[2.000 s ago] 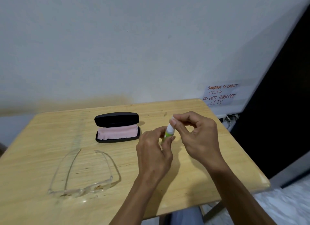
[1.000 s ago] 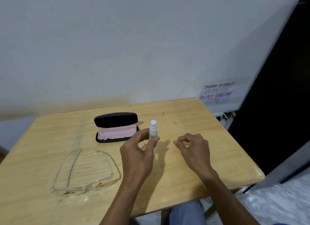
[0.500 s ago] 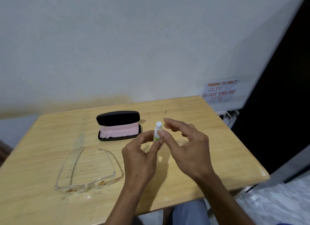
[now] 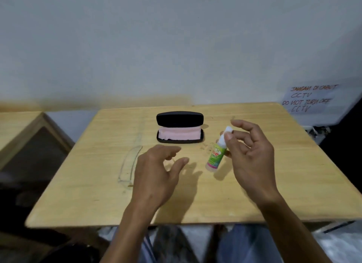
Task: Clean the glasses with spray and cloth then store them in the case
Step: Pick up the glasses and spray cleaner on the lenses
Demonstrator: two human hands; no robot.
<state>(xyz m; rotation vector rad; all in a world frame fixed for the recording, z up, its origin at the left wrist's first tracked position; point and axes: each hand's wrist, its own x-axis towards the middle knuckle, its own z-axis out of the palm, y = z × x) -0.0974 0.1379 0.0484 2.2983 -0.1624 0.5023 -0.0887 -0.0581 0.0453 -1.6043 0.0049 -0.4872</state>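
Observation:
My right hand (image 4: 249,154) pinches a small green-labelled spray bottle (image 4: 215,155) near its white top and holds it tilted above the wooden table (image 4: 254,194). My left hand (image 4: 156,174) hovers with relaxed fingers spread over the clear glasses (image 4: 130,165), hiding most of them; only one transparent temple shows to its left. The black case (image 4: 180,128) stands open at the back of the table with a pink cloth (image 4: 179,134) lying inside it.
A second wooden table (image 4: 17,125) stands to the left across a gap. A paper notice (image 4: 309,99) hangs on the wall at the right, with a dark doorway beyond. My knees show under the table's front edge.
The bottle passed from my left hand to my right hand. My left hand let go and moved left over the glasses. The camera swung left, shifting the table rightwards.

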